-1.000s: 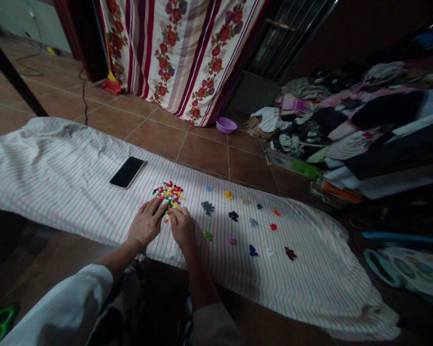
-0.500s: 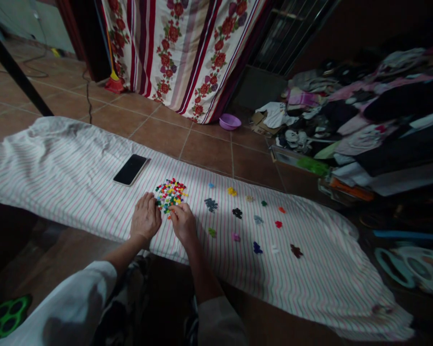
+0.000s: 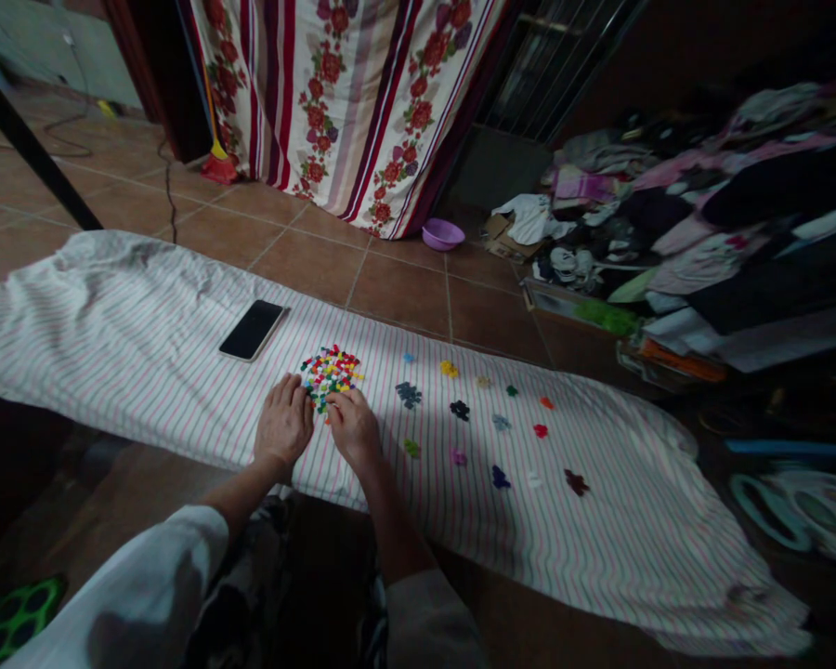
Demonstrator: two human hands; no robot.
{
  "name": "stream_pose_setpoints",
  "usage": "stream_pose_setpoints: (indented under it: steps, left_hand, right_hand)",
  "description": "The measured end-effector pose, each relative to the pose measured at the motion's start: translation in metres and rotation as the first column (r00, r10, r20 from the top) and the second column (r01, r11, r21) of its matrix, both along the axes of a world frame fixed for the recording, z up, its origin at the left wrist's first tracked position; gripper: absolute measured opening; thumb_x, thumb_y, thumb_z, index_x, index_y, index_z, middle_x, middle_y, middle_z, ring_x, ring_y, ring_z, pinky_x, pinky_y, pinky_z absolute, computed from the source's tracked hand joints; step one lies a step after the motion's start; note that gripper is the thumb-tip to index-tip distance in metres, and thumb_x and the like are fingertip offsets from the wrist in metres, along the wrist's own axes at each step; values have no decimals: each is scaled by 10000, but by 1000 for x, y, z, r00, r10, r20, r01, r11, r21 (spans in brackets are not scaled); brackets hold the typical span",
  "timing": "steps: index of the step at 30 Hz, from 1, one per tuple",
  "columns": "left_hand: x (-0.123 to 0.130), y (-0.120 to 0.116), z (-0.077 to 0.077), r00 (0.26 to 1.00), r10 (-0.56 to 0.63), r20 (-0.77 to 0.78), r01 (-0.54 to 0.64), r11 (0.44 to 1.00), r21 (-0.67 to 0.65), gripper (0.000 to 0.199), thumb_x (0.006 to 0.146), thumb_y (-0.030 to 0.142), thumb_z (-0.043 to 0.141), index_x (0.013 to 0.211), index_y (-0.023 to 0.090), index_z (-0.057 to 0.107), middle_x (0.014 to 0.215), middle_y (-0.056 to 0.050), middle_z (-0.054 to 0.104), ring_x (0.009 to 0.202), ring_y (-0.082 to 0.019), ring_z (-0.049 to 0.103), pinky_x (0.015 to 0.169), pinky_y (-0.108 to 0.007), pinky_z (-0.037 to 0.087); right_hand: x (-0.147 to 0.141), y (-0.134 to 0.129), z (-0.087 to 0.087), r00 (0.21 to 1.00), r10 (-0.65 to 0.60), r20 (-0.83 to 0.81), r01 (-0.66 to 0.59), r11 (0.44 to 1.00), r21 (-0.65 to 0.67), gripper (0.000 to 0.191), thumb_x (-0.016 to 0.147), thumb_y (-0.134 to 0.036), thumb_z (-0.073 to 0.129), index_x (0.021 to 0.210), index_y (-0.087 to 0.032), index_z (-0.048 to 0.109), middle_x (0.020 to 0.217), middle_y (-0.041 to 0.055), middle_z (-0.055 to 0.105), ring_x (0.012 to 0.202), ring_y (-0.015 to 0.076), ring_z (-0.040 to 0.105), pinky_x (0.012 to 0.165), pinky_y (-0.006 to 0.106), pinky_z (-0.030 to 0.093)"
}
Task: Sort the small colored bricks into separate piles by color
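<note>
A mixed pile of small colourful pieces (image 3: 333, 368) lies on the striped cloth (image 3: 181, 390). My left hand (image 3: 283, 420) rests flat at the pile's lower left edge, fingers stretched out. At the pile's lower right, my right hand (image 3: 354, 427) has its fingertips pressed together; whatever they hold is too small to make out. Right of my hands are small single-colour groups, among them dark grey (image 3: 409, 395), yellow (image 3: 449, 369), black (image 3: 460, 410), lime green (image 3: 411, 449), pink (image 3: 458, 457), dark blue (image 3: 500, 477), red (image 3: 541, 431) and brown (image 3: 576, 482).
A black phone (image 3: 253, 330) lies on the cloth left of the pile. Beyond the cloth's far edge are a purple bowl (image 3: 443, 234) on the tiled floor and a floral curtain (image 3: 348, 111). Heaped clothes (image 3: 711, 214) stand at the right.
My right hand's fingers have shifted slightly at the pile's lower edge. My left hand stays almost in place, and the view has moved a little.
</note>
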State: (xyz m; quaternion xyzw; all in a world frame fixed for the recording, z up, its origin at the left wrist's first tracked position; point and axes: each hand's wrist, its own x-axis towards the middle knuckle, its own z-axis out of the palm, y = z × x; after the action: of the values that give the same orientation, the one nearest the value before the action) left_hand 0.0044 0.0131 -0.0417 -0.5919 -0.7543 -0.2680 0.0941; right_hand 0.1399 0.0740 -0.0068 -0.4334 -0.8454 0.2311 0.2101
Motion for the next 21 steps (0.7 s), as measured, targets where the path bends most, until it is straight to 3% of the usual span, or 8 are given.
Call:
stream_pose_setpoints:
  steps: [8,15,21]
  left_hand:
    - [1,0,2,1000,-31,3,31,999,13,297,930,243,368,1091,100,572,1281,-199,584,1338,-294,445,1100,-469,380]
    - [2,0,4,999,-32,18,32,999,0,301,930,248,347,1085,114,567,1286,-204,578,1303,-300,470,1080,-492,388]
    - [2,0,4,998,-36,52,36,999,-4,301,927,256,347,1090,131,567,1292,-201,578,1292,-297,483,1082,-509,383]
  right_hand:
    - [-4,3,5,998,-25,57,27,999,-44,317,944,-178,443,1128,-252,691,1091,50,635,1014,154,604,912,242,475]
    - [-8,5,6,991,10,135,-4,999,-46,327,948,-203,458,1168,-292,684,1085,46,605,952,153,612,831,237,489]
    - [-10,9,2,995,-19,96,20,1000,-7,285,899,-194,542,1122,-287,693,1070,49,602,911,168,609,778,248,491]
